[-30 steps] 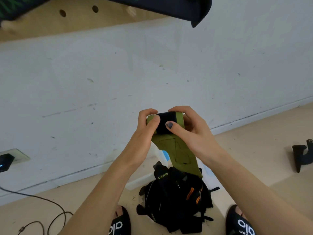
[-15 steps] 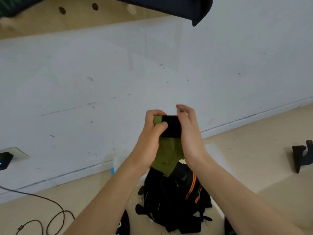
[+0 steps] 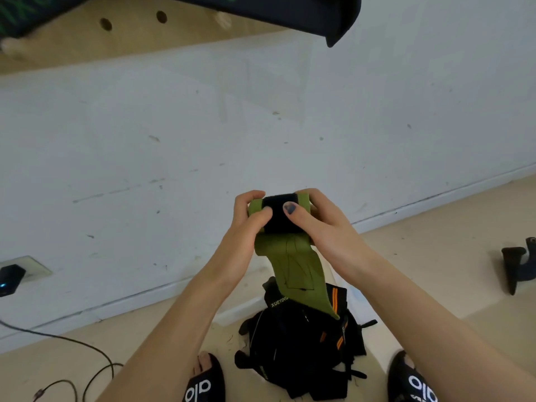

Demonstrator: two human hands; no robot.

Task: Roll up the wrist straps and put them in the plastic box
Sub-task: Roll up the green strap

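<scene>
Head view: a green wrist strap (image 3: 285, 258) is gripped in mid-air before a white wall (image 3: 261, 126) by the left hand (image 3: 246, 227) and the right hand (image 3: 322, 224), whose fingers are curled round its rolled black-banded end. Its loose tail is hung down over a pile of black straps (image 3: 301, 352) on the floor (image 3: 435, 256).

light: soft, even daylight — shadows: faint | edges: wide-angle bend

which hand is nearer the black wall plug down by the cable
Left. The left hand grips the green wrist strap on the side toward the plug; the right hand holds its far side.
</scene>
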